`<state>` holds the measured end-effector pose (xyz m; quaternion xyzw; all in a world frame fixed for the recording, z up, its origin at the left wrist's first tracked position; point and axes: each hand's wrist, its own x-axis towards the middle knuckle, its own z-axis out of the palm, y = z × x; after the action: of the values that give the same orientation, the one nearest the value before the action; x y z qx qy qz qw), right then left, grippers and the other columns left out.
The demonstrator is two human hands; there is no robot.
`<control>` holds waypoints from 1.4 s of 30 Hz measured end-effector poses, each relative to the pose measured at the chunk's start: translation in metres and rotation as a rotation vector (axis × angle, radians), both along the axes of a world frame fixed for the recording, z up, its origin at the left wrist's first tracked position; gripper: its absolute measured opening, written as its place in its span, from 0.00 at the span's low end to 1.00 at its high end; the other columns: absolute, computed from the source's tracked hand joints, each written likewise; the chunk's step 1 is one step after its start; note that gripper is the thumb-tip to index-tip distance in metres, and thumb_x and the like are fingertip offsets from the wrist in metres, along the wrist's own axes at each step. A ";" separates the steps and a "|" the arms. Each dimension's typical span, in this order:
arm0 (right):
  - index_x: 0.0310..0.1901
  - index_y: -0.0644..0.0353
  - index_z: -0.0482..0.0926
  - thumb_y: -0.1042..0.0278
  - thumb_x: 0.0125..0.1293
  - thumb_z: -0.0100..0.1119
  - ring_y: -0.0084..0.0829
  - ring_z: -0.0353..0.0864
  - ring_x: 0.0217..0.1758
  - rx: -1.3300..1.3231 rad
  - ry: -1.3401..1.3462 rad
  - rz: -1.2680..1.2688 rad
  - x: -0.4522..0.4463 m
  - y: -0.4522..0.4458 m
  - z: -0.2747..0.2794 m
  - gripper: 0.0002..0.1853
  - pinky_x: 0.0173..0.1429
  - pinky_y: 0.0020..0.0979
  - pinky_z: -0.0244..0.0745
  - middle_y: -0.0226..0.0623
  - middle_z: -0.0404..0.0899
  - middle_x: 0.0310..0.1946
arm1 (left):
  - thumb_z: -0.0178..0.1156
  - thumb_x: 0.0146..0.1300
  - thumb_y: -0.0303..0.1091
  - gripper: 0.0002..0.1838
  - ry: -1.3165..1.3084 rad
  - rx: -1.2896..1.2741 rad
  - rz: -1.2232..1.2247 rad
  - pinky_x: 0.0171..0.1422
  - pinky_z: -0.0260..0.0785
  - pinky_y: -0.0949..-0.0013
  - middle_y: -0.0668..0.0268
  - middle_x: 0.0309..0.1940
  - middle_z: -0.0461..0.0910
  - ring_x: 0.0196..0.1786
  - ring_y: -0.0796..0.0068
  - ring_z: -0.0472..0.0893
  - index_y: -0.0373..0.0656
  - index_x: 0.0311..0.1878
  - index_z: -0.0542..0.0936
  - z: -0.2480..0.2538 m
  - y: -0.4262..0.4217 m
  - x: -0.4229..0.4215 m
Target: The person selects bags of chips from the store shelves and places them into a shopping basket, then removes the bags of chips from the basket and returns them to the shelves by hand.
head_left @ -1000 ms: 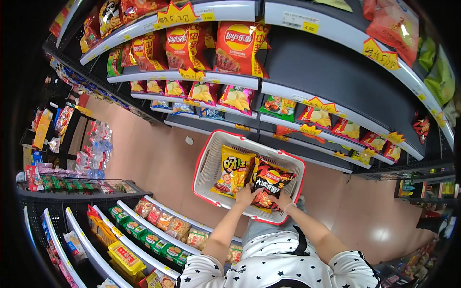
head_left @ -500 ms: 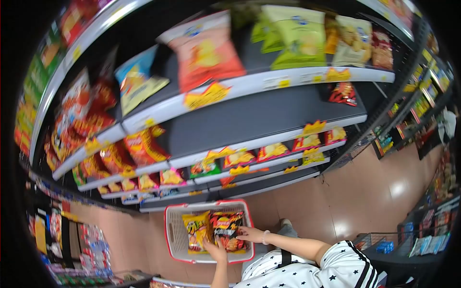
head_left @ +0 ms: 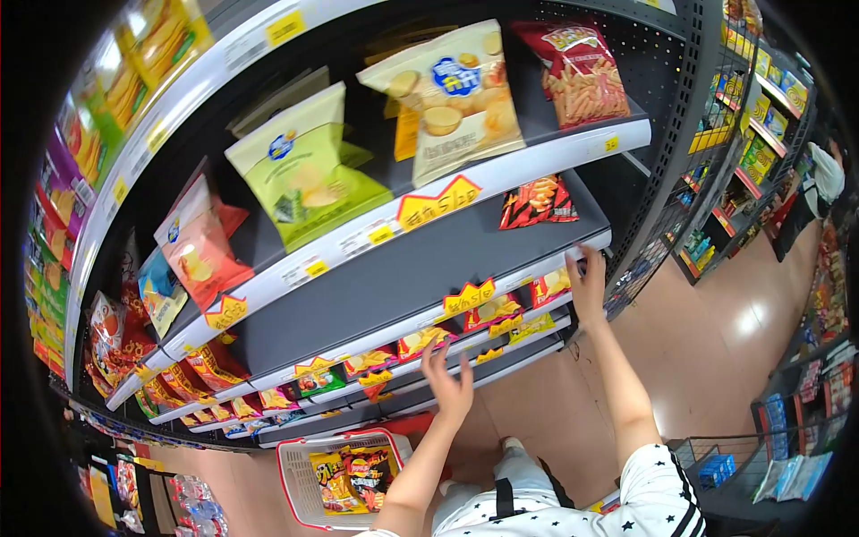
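Note:
My right hand (head_left: 586, 279) is raised at the right end of the middle shelf's white front rail (head_left: 528, 272), fingers apart with nothing in them. Whether its fingertips touch the rail I cannot tell. Above it, a red and black snack bag (head_left: 541, 202) lies on that shelf. My left hand (head_left: 448, 383) hangs in front of the lower shelves, open, near a red and yellow chip bag (head_left: 423, 341). Down to the left stands a white basket with a red rim (head_left: 283, 479), holding a yellow snack bag (head_left: 333, 485) and a black and red chip bag (head_left: 369, 470).
Larger bags stand on the upper shelf: a green one (head_left: 304, 170), a cream one (head_left: 461, 103) and a red one (head_left: 586, 76). Wire mesh (head_left: 649, 259) closes the rack's right side. Another person (head_left: 821, 174) is at the far right of the tiled aisle (head_left: 716, 358).
Both hands have left the bags in the basket and risen toward the shelves, the right one farther up and right. The view has shifted right, closer to the rack.

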<state>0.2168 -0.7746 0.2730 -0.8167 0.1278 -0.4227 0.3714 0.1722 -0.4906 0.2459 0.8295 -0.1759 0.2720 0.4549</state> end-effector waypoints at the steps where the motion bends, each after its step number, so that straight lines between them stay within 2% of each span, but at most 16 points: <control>1: 0.48 0.66 0.70 0.61 0.58 0.59 0.45 0.67 0.51 -0.056 -0.019 -0.092 0.017 -0.013 0.011 0.20 0.56 0.36 0.62 0.46 0.71 0.45 | 0.58 0.56 0.30 0.24 -0.011 -0.008 -0.061 0.64 0.52 0.56 0.51 0.58 0.59 0.62 0.51 0.60 0.37 0.56 0.66 0.012 -0.024 0.011; 2: 0.48 0.66 0.70 0.61 0.58 0.59 0.45 0.67 0.51 -0.054 -0.020 -0.089 0.036 -0.029 0.014 0.20 0.56 0.36 0.62 0.46 0.71 0.45 | 0.58 0.56 0.30 0.25 -0.023 -0.016 -0.121 0.65 0.52 0.55 0.51 0.59 0.59 0.63 0.50 0.59 0.38 0.57 0.66 0.025 -0.044 0.024; 5: 0.51 0.65 0.70 0.56 0.56 0.61 0.46 0.66 0.54 -0.170 0.000 -0.214 0.083 -0.057 0.010 0.26 0.57 0.39 0.61 0.48 0.71 0.48 | 0.57 0.57 0.34 0.28 -0.124 0.320 -0.194 0.67 0.48 0.52 0.48 0.59 0.60 0.64 0.50 0.57 0.37 0.60 0.62 0.067 -0.087 0.070; 7: 0.51 0.66 0.72 0.52 0.54 0.63 0.46 0.65 0.56 -0.364 0.154 -0.293 0.099 -0.059 0.009 0.29 0.59 0.42 0.59 0.47 0.71 0.52 | 0.56 0.57 0.39 0.32 -0.329 0.765 -0.164 0.68 0.46 0.50 0.46 0.59 0.60 0.66 0.49 0.56 0.34 0.62 0.59 0.087 -0.109 0.098; 8: 0.51 0.66 0.72 0.52 0.54 0.63 0.46 0.65 0.56 -0.362 0.151 -0.288 0.101 -0.060 0.007 0.29 0.59 0.42 0.59 0.47 0.71 0.52 | 0.56 0.57 0.39 0.32 -0.329 0.767 -0.159 0.68 0.46 0.50 0.46 0.59 0.60 0.66 0.49 0.56 0.34 0.62 0.59 0.090 -0.116 0.111; 10: 0.46 0.66 0.76 0.49 0.52 0.63 0.46 0.64 0.57 -0.341 0.099 -0.174 0.104 -0.059 0.002 0.28 0.59 0.45 0.58 0.43 0.73 0.51 | 0.55 0.58 0.42 0.34 -0.188 0.693 -0.119 0.69 0.44 0.49 0.46 0.60 0.59 0.67 0.50 0.54 0.32 0.63 0.57 0.086 -0.126 0.136; 11: 0.38 0.66 0.80 0.54 0.51 0.65 0.43 0.68 0.53 -0.337 0.018 -0.186 0.104 -0.058 0.001 0.21 0.57 0.40 0.61 0.39 0.76 0.46 | 0.55 0.59 0.45 0.37 -0.139 0.663 -0.109 0.69 0.44 0.50 0.45 0.61 0.59 0.67 0.49 0.54 0.31 0.64 0.55 0.083 -0.128 0.146; 12: 0.38 0.66 0.80 0.54 0.51 0.65 0.43 0.68 0.53 -0.331 0.015 -0.182 0.104 -0.057 0.000 0.21 0.57 0.40 0.61 0.39 0.76 0.46 | 0.55 0.59 0.45 0.37 -0.139 0.669 -0.104 0.69 0.44 0.50 0.45 0.61 0.59 0.67 0.49 0.54 0.31 0.64 0.55 0.081 -0.129 0.152; 15: 0.33 0.64 0.81 0.72 0.52 0.63 0.38 0.75 0.39 -0.169 -0.178 0.030 0.092 -0.048 0.001 0.07 0.45 0.33 0.70 0.38 0.79 0.35 | 0.55 0.60 0.50 0.40 0.147 0.396 -0.091 0.67 0.48 0.52 0.43 0.61 0.59 0.65 0.47 0.57 0.31 0.65 0.53 0.079 -0.126 0.161; 18: 0.34 0.63 0.82 0.75 0.53 0.61 0.37 0.76 0.39 -0.041 -0.215 0.073 0.056 -0.021 0.016 0.06 0.43 0.32 0.70 0.38 0.79 0.35 | 0.55 0.59 0.52 0.41 0.245 0.217 -0.291 0.68 0.49 0.55 0.42 0.61 0.59 0.66 0.47 0.56 0.31 0.65 0.53 0.091 -0.107 0.153; 20: 0.34 0.66 0.81 0.77 0.53 0.61 0.36 0.76 0.38 0.073 -0.190 0.088 0.021 0.005 0.025 0.06 0.43 0.31 0.70 0.39 0.79 0.35 | 0.57 0.59 0.51 0.42 0.282 0.214 -0.322 0.68 0.50 0.58 0.41 0.61 0.59 0.66 0.49 0.58 0.33 0.66 0.52 0.098 -0.090 0.134; 24: 0.33 0.67 0.81 0.79 0.46 0.65 0.38 0.77 0.37 0.032 -0.129 0.245 -0.057 0.052 0.008 0.09 0.43 0.32 0.71 0.40 0.80 0.33 | 0.56 0.63 0.34 0.40 0.685 -0.330 -0.689 0.66 0.54 0.65 0.52 0.59 0.62 0.62 0.67 0.62 0.42 0.70 0.42 0.070 -0.040 0.082; 30: 0.29 0.62 0.82 0.78 0.38 0.68 0.39 0.78 0.36 -0.180 0.008 0.474 -0.168 0.145 -0.003 0.12 0.42 0.36 0.75 0.36 0.79 0.31 | 0.58 0.60 0.30 0.37 0.818 -0.674 -0.484 0.67 0.53 0.61 0.54 0.60 0.61 0.63 0.65 0.62 0.41 0.67 0.48 0.051 0.072 -0.052; 34: 0.29 0.62 0.81 0.73 0.36 0.69 0.40 0.78 0.38 -0.241 0.062 0.712 -0.192 0.229 -0.004 0.13 0.42 0.35 0.75 0.38 0.78 0.33 | 0.58 0.60 0.30 0.38 0.634 -0.657 -0.239 0.71 0.46 0.61 0.50 0.68 0.48 0.70 0.60 0.51 0.36 0.67 0.46 0.037 0.146 -0.120; 39: 0.34 0.65 0.78 0.71 0.44 0.70 0.42 0.79 0.38 -0.126 0.313 1.043 -0.203 0.359 -0.031 0.15 0.42 0.35 0.75 0.42 0.77 0.38 | 0.56 0.62 0.30 0.32 0.585 -0.699 0.244 0.69 0.50 0.63 0.48 0.64 0.56 0.67 0.59 0.59 0.34 0.65 0.52 -0.030 0.263 -0.179; 42: 0.39 0.64 0.77 0.69 0.53 0.63 0.39 0.78 0.42 -0.163 0.448 1.205 -0.214 0.442 -0.060 0.13 0.44 0.33 0.74 0.41 0.76 0.42 | 0.54 0.63 0.31 0.29 0.581 -0.599 0.465 0.66 0.56 0.65 0.48 0.61 0.63 0.63 0.61 0.65 0.35 0.64 0.55 -0.049 0.343 -0.209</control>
<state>0.0027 -0.3324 0.2130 -0.8394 -0.3111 0.0322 0.4446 -0.0364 -0.1476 0.1974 0.7210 0.2348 0.1622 0.6315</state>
